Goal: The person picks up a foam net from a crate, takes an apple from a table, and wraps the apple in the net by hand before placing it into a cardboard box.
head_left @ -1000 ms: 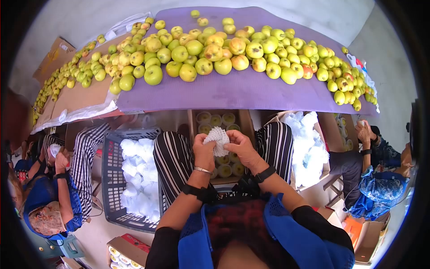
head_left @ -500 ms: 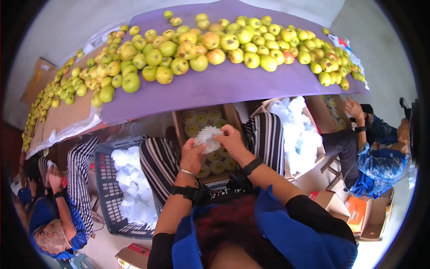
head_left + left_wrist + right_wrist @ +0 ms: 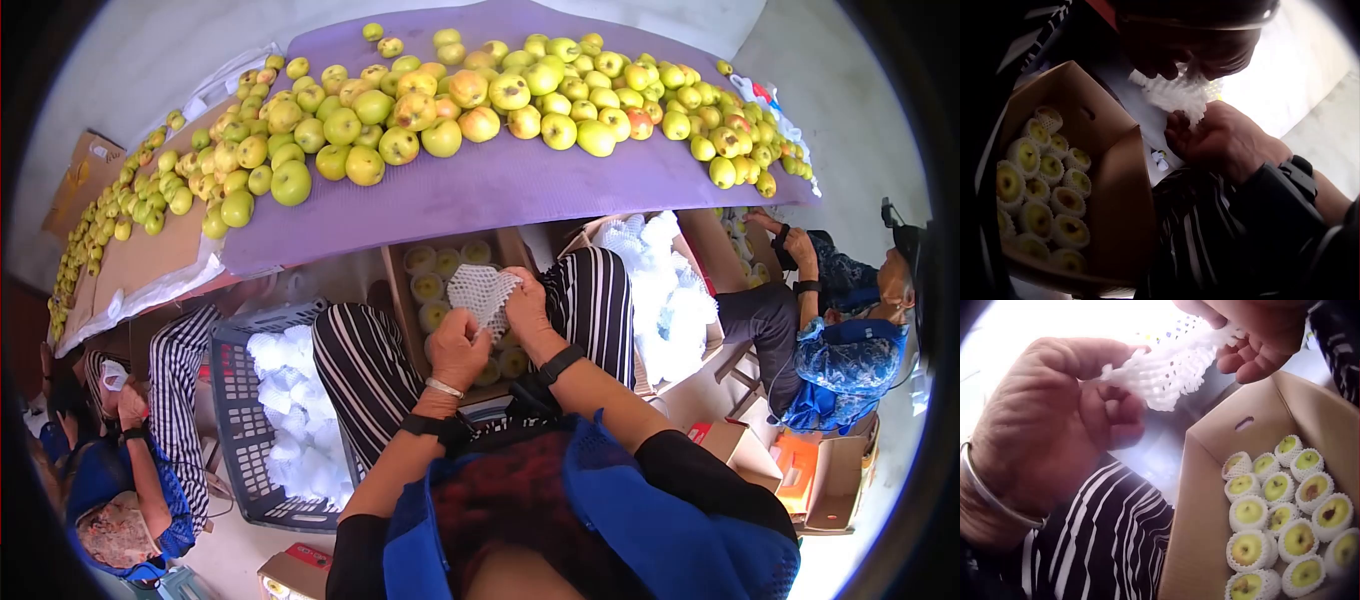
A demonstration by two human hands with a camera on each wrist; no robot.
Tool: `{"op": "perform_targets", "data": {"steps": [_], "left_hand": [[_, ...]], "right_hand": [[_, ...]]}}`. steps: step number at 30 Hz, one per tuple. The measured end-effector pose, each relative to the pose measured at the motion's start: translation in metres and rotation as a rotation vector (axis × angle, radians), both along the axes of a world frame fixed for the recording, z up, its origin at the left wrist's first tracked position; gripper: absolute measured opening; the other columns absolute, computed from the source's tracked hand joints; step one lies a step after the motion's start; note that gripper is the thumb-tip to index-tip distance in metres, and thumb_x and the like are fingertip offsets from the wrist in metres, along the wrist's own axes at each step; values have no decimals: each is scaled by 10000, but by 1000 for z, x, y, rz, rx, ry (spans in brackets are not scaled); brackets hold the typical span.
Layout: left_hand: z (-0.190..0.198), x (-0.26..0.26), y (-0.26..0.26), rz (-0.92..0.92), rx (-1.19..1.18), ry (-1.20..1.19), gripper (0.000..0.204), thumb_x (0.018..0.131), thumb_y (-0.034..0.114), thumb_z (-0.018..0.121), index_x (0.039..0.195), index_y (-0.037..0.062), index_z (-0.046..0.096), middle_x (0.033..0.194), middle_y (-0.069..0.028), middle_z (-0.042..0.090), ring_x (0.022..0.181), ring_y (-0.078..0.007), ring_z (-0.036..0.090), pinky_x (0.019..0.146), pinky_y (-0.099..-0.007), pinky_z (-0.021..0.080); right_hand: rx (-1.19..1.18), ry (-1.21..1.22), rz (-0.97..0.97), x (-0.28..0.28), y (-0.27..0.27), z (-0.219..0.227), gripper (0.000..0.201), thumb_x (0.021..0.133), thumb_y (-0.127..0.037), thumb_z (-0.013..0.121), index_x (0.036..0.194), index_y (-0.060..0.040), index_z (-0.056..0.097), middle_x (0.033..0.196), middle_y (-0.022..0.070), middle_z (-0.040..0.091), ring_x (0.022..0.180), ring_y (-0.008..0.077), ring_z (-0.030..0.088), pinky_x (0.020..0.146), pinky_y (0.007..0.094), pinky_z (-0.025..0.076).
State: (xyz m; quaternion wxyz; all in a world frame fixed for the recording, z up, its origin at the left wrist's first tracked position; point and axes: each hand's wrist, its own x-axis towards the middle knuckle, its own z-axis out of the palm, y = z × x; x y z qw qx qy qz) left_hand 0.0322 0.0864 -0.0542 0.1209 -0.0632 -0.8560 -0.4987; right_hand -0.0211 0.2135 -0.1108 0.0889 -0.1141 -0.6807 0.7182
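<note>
Both hands hold a white foam net sleeve (image 3: 483,291) above an open cardboard box (image 3: 398,290) between the person's knees. My left hand (image 3: 460,350) pinches its lower edge, the back of the hand turned up. At the sleeve's right side, my right hand (image 3: 527,305) grips the edge between thumb and fingers. Seen from the right wrist, the foam net (image 3: 1163,378) is stretched flat between the two hands, and no apple shows in it. Below, yellow-green apples in foam nets (image 3: 1297,540) sit in rows in the box.
Loose apples (image 3: 340,126) are heaped along a purple-covered table (image 3: 480,185) ahead. A grey basket (image 3: 240,425) of foam nets stands at the left, a box of white foam nets (image 3: 655,300) at the right. Other people sit at both sides, one in a blue patterned top (image 3: 850,365).
The foam net, bunched up between the fingers before, is now spread out flat. My left hand has moved right and turned over below it. The head view has shifted slightly.
</note>
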Motion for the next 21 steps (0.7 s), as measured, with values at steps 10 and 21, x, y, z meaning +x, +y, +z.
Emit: {"op": "perform_targets", "data": {"steps": [10, 21], "left_hand": [[-15, -13, -23, -186, 1618, -903, 360, 801, 231, 541, 1102, 61, 441, 1070, -99, 515, 978, -231, 502, 814, -425, 406], [-19, -18, -28, 118, 1195, -409, 296, 709, -90, 521, 978, 13, 452, 925, -103, 558, 845, -214, 567, 732, -323, 482]], "right_hand": [[-216, -24, 487, 18, -8, 47, 404, 715, 111, 314, 1044, 11, 525, 922, 104, 573, 843, 151, 546, 762, 250, 431], [-396, -73, 537, 9, 0, 57, 570, 743, -84, 563, 1233, 35, 298, 1243, 201, 350, 1137, 260, 366, 947, 300, 289]]}}
